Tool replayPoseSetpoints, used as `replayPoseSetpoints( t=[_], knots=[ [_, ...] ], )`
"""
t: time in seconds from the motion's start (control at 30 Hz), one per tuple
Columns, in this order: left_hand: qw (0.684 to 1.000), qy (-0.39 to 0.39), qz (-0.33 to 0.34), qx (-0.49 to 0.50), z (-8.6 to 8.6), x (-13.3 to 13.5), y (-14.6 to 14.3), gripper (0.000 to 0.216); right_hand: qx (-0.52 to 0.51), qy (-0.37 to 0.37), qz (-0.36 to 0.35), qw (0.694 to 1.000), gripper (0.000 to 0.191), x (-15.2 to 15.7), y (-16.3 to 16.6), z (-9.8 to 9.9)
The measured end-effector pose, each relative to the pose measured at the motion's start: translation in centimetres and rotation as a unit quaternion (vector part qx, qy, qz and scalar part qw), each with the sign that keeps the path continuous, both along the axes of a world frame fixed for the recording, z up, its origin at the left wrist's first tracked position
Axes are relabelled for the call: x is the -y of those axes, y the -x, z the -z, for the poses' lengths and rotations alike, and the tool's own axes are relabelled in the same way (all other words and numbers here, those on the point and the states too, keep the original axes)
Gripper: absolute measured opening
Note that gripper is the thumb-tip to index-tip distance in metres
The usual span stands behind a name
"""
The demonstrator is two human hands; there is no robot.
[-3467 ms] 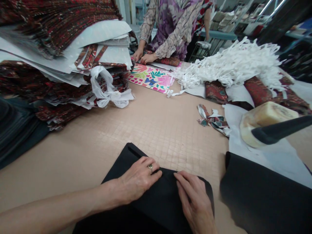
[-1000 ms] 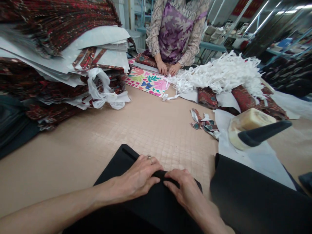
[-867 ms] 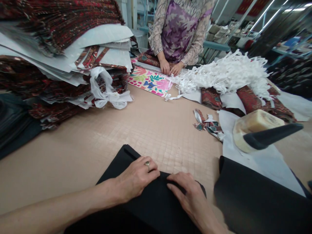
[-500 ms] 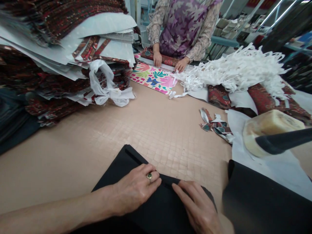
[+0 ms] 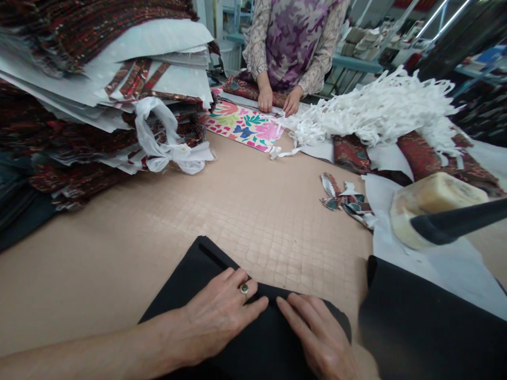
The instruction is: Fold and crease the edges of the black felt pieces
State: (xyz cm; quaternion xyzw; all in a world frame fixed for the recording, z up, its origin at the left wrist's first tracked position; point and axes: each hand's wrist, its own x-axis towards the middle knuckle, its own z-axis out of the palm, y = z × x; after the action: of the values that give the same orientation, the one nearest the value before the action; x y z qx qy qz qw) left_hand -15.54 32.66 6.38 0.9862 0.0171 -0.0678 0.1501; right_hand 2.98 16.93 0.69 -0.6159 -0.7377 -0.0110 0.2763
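A black fabric piece (image 5: 273,340) lies in front of me, its far edge folded over in a narrow band, with a darker strip (image 5: 213,256) near the left corner. My left hand (image 5: 222,314), with a ring on one finger, has its fingers curled over that edge and its thumb stretched along the fabric. Close to its right, my right hand (image 5: 319,332) grips the same edge between thumb and fingers. A small gap of black fabric shows between the two hands. The near part of the piece runs out of view.
Tall stacks of patterned fabric (image 5: 119,31) stand at left. Opposite, a person's hands (image 5: 277,100) work by a floral sheet (image 5: 245,126). A heap of white strips (image 5: 380,111), fabric scraps (image 5: 344,195), a yellowish container (image 5: 435,200) with a dark handle and more black fabric (image 5: 428,322) lie right.
My left thumb has slid right along the fold, towards my right hand. Both hands remain on the edge. The view has shifted slightly, and the other person's hands have moved a little closer together.
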Motion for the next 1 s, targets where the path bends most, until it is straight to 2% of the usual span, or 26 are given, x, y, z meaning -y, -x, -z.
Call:
replayPoseSetpoints(
  t=[0.2, 0.37, 0.47, 0.6, 0.77, 0.9, 1.0],
  knots=[
    [1.000, 0.005, -0.008, 0.010, 0.1, 0.1, 0.2, 0.056, -0.037, 0.004, 0.014, 0.999, 0.046, 1.4, -2.2, -0.6],
    [0.999, 0.017, -0.016, 0.027, 0.3, 0.0, 0.3, 0.053, -0.021, -0.006, 0.029, 0.999, 0.046, 3.0, -3.3, 0.3],
    [1.000, 0.026, -0.012, 0.010, 0.4, -0.1, 0.1, 0.054, 0.005, -0.003, 0.023, 1.000, 0.043, 3.2, -3.3, 0.2],
    [1.000, 0.023, -0.006, 0.012, 0.6, -0.2, -0.1, 0.055, 0.077, -0.020, -0.015, 0.997, 0.038, 2.6, -3.5, -1.0],
    [1.000, 0.004, 0.004, 0.012, 0.7, -0.2, 0.3, 0.057, 0.128, -0.007, -0.023, 0.991, 0.038, 2.3, -3.7, -2.0],
    [1.000, 0.000, -0.010, 0.015, 0.2, 0.0, 0.2, 0.056, 0.138, -0.014, -0.022, 0.990, 0.040, 2.3, -3.6, -1.9],
    [0.999, 0.026, -0.026, 0.007, -0.6, 0.6, -1.0, 0.044, 0.153, -0.018, -0.024, 0.988, 0.039, 2.1, -3.5, -1.7]
  ],
)
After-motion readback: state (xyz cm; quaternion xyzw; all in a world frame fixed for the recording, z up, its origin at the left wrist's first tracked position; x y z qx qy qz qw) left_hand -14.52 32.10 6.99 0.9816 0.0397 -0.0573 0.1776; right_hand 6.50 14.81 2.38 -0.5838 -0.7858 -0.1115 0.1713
